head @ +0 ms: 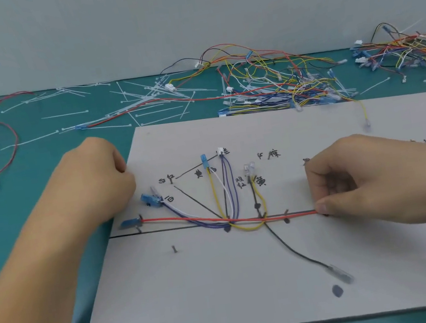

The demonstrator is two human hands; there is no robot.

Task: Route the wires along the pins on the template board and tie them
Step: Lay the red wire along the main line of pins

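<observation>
**Right hand pinching the red wire on the board**

My right hand point(370, 175) sat at the board's point(227, 293) 3 o'clock side, fingers curled in and thumb pressed against them, pinching the red wire's point(187, 218) end down on the drawn black line. From that pinch the red wire ran straight toward 9 o'clock, across the other wires point(227, 187), to a blue terminal near the board's left edge.

My left hand point(104, 184) rested at the board's 9 o'clock edge with its fingers curled under. I could not tell whether they held anything.

The yellow, white and purple wires fanned up toward 12 o'clock from a crossing at mid-board. A black wire point(290, 249) trailed toward 5 o'clock, ending in a clear sleeve. A pin point(174, 249) stood alone toward 7 o'clock of the crossing.

The board lay on a teal mat point(37, 152). White ties point(141, 105) were scattered at 11 o'clock, tangled heaps point(277, 81) of spare wires sat at 1 o'clock, and a plain pale wall point(182, 12) rose behind.
</observation>
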